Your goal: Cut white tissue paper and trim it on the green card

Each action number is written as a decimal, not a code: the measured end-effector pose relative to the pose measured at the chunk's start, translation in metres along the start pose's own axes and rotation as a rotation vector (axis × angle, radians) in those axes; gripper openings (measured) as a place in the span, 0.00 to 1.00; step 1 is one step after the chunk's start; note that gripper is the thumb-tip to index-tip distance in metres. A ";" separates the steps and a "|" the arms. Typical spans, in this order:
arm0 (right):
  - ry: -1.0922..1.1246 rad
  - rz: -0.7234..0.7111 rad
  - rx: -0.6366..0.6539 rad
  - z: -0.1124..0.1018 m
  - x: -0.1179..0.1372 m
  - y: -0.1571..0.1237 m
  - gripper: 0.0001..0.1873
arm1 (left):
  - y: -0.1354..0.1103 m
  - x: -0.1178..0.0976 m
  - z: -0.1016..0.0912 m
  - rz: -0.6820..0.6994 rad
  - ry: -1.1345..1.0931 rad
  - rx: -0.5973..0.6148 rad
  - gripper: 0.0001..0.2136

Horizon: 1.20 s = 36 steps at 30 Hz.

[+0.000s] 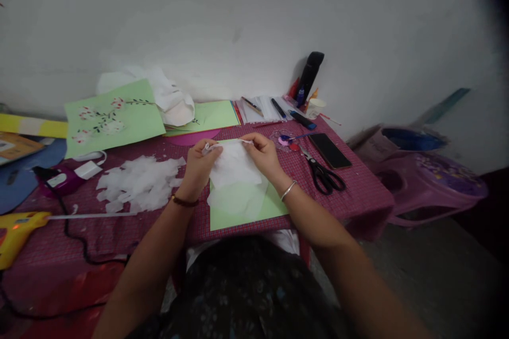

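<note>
Above the green card [246, 220] on the desk [358, 190], left hand [199, 167] and right hand [264, 156] each pinch the top edge of a white tissue sheet [234, 167], seemingly pleating it, which wants even tension.

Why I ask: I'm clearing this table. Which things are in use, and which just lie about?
In hand: white paper, pinched at its top edge by left hand and right hand; green card under it.
Lying about: scissors, phone, glue gun, paper scraps, flowered card, pens.
</note>
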State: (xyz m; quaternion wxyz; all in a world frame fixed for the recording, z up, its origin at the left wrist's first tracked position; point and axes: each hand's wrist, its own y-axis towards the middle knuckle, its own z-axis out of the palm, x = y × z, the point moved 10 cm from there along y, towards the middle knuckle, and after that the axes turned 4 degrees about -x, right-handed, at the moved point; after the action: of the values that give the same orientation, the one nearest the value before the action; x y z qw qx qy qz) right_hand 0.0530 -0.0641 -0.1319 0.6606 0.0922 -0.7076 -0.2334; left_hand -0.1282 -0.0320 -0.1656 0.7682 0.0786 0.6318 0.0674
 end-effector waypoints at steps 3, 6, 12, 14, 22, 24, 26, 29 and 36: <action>-0.014 0.003 -0.021 -0.003 0.001 0.000 0.06 | 0.002 -0.003 -0.003 0.017 -0.010 -0.026 0.09; -0.022 -0.035 -0.039 -0.004 0.004 -0.001 0.08 | 0.001 -0.008 -0.005 0.065 0.061 -0.053 0.07; -0.111 -0.078 0.036 0.006 0.006 -0.004 0.12 | 0.000 -0.025 -0.014 0.242 0.297 -0.150 0.05; -0.145 -0.086 0.055 0.009 0.006 -0.005 0.12 | 0.001 -0.033 -0.019 0.317 0.363 -0.195 0.04; -0.182 -0.119 0.020 0.010 0.006 -0.009 0.09 | -0.030 -0.077 -0.006 0.714 0.570 -0.187 0.03; -0.188 -0.113 0.044 0.013 0.004 -0.010 0.08 | -0.024 -0.053 0.012 0.444 0.413 0.054 0.06; -0.187 -0.104 0.065 0.015 0.002 -0.010 0.08 | -0.025 -0.023 0.032 0.126 0.212 0.277 0.09; -0.181 -0.086 0.076 0.017 0.001 -0.011 0.07 | -0.032 0.003 0.051 -0.174 -0.025 0.425 0.12; -0.128 -0.059 0.102 0.022 0.002 -0.016 0.04 | -0.031 0.015 0.052 -0.242 -0.126 0.409 0.14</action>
State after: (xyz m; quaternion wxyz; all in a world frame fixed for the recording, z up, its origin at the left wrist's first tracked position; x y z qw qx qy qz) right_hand 0.0288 -0.0745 -0.1378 0.6013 0.1315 -0.7563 -0.2216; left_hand -0.0743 -0.0610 -0.1767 0.7768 0.1601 0.5878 -0.1594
